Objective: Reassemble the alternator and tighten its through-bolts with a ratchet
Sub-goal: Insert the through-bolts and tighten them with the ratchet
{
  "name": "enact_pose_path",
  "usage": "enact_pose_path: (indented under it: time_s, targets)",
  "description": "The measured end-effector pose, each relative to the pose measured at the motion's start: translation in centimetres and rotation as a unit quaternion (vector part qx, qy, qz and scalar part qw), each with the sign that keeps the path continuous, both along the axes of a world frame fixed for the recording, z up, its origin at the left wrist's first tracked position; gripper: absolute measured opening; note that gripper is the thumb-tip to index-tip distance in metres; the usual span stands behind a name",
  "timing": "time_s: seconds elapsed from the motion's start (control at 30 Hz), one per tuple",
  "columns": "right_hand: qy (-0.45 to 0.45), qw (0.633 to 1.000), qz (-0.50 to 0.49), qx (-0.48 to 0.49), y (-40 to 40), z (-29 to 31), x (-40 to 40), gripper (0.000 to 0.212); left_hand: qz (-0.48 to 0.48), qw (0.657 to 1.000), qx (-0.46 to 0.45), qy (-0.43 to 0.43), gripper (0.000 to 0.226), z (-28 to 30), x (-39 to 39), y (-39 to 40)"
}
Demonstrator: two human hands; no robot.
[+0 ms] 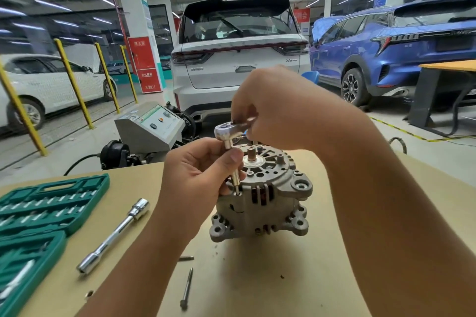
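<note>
Bright overhead light, blurred warped edges.

Alternator (262,203) stands upright on tan table (296,278); left hand (198,175) pinches socket extension (235,175) set into housing edge; right hand (280,110) grips ratchet (226,131) handle, head on extension top; loose through-bolt (187,288) lies near front; long chrome extension bar (113,237) beside green tool case (46,211); small blurred piece, perhaps bolt (186,258), behind.

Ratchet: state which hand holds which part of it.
Right hand grips the ratchet by its handle; left hand pinches the extension shaft below the head.
</note>
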State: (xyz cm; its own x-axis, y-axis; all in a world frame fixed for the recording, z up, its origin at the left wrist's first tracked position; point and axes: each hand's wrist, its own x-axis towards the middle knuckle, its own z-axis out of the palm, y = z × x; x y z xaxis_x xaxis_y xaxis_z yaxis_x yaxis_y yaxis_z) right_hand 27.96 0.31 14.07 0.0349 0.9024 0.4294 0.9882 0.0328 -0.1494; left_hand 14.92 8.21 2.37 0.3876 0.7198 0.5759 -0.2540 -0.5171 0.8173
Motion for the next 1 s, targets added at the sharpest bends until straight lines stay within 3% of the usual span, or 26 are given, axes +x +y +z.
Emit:
enact_pose_path:
  time_s: [0.17, 0.27, 0.37, 0.57, 0.7, 0.87, 1.0]
  targets:
    - [-0.047, 0.999, 0.004, 0.005, 0.0, -0.2, -0.2, 0.012, 0.024, 1.0, 0.008, -0.011, 0.003, -0.2, 0.5, 0.2]
    - [-0.033, 0.999, 0.007, 0.001, -0.4, 0.1, 0.0, 0.015, 0.019, 0.999, 0.025, -0.002, 0.006, -0.4, 0.5, 0.1]
    - [0.014, 1.0, -0.009, 0.017, -0.1, 0.0, -0.1, 0.032, -0.017, 1.0, 0.009, 0.0, 0.005, -0.2, 0.1, 0.2]
    - [-0.045, 0.999, 0.008, -0.014, -0.4, 0.2, 0.1, 0.012, 0.011, 1.0, 0.009, -0.005, 0.003, -0.3, 0.6, 0.1]
    - [0.003, 1.0, 0.011, -0.016, -0.4, 0.4, 0.4, 0.027, -0.018, 1.0, -0.003, 0.004, 0.005, -0.2, 0.1, 0.4]
    - [-0.022, 1.0, 0.008, 0.001, -0.6, 0.3, 0.3, 0.011, -0.005, 1.0, -0.008, -0.006, 0.007, -0.2, 0.0, 0.7]
    - [-0.009, 1.0, 0.009, -0.022, -1.0, 0.6, 0.8, 0.014, -0.009, 1.0, 0.011, 0.007, 0.005, -0.3, 0.0, 0.8]
